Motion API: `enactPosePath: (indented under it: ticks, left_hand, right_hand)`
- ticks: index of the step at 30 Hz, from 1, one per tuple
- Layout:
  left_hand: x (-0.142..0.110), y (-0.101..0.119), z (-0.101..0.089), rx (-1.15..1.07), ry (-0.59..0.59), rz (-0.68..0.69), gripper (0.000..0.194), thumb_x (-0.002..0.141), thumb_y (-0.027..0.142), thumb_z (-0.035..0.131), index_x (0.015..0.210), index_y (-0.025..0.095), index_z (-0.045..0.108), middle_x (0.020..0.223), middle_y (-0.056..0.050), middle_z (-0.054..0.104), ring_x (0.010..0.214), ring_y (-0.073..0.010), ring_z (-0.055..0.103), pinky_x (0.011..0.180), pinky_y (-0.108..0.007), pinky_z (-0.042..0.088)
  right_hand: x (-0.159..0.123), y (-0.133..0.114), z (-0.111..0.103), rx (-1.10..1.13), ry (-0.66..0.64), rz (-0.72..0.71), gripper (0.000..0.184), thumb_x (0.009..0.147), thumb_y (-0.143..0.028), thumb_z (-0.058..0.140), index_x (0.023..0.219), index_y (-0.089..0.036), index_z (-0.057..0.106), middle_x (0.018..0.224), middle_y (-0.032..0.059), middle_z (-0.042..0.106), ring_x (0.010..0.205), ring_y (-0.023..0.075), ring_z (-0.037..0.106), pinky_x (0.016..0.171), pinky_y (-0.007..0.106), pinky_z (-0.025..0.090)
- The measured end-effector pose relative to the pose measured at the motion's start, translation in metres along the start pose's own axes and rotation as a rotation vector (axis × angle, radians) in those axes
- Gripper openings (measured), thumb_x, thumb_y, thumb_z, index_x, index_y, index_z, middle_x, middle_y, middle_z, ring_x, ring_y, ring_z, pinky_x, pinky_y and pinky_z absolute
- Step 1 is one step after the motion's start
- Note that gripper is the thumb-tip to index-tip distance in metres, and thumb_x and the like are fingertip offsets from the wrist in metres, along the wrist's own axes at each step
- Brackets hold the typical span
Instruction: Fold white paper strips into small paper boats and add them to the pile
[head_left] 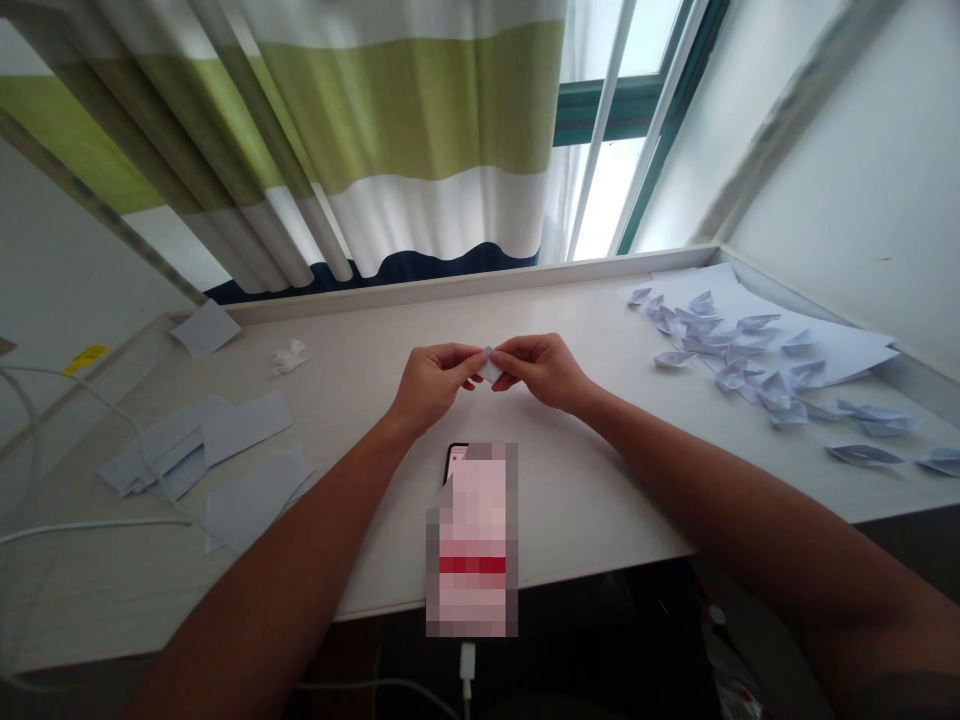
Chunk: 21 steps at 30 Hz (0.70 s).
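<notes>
A small folded piece of white paper (490,366) is held above the middle of the desk, pinched from both sides. My left hand (436,382) grips its left edge between thumb and fingers. On the opposite edge, my right hand (546,372) has the same kind of pinch. Much of the paper is covered by the fingertips. Several folded paper boats (697,325) lie in a cluster to the right of my right hand, some of them on flat white sheets (847,345).
A phone (472,540), its screen blurred, lies at the front edge with a white charging plug (467,660). Loose paper pieces (247,425) and a white cable (97,528) are on the left. Crumpled paper (289,357) sits farther back. A curtain (420,120) hangs behind the desk (360,350).
</notes>
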<state>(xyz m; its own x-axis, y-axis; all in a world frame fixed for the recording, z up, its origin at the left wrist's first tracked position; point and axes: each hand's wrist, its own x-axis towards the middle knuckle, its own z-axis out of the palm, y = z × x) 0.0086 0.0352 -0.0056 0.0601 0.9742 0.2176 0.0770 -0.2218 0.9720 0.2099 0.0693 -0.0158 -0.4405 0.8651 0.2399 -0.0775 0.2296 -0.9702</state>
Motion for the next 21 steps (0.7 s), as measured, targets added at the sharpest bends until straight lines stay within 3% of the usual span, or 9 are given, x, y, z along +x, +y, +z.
enactPosePath:
  ticks: [6,14,18,21]
  left_hand:
    - [0.0007,-0.0001,-0.0002,-0.002,-0.013,0.005,0.030,0.072,0.045,0.098,0.084,0.020,0.087,0.079,-0.007,0.082,0.070,-0.0194,0.073,0.063,-0.032,0.058]
    - [-0.0004,0.0046,-0.0025,-0.042,0.002,-0.094,0.033,0.068,0.042,0.099,0.081,0.018,0.082,0.083,-0.007,0.082,0.075,-0.0207,0.076,0.064,-0.030,0.060]
    - [0.0007,0.0033,-0.0031,-0.095,0.050,-0.146,0.040,0.070,0.046,0.098,0.089,0.016,0.079,0.083,-0.007,0.081,0.075,-0.0208,0.078,0.061,-0.029,0.059]
    - [0.0014,0.0015,-0.0029,-0.078,0.006,-0.161,0.044,0.073,0.050,0.097,0.094,0.016,0.080,0.083,-0.008,0.081,0.072,-0.0200,0.076,0.060,-0.028,0.058]
  right_hand:
    - [0.0008,-0.0041,-0.0046,-0.004,-0.041,0.024,0.055,0.074,-0.067,0.094,0.088,-0.014,0.084,0.079,0.0082,0.082,0.066,0.0183,0.077,0.064,0.033,0.067]
    - [0.0006,-0.0010,-0.0013,0.020,-0.052,0.091,0.060,0.071,-0.071,0.093,0.086,-0.014,0.081,0.075,0.0059,0.080,0.063,0.0163,0.077,0.060,0.027,0.066]
    - [0.0007,0.0016,-0.0010,0.016,-0.063,0.117,0.061,0.074,-0.071,0.092,0.087,-0.013,0.078,0.079,0.0072,0.080,0.063,0.0154,0.077,0.059,0.026,0.066]
    - [0.0012,0.0018,-0.0032,0.040,-0.053,0.114,0.059,0.076,-0.070,0.091,0.087,-0.014,0.077,0.080,0.0072,0.080,0.065,0.0164,0.078,0.061,0.027,0.067]
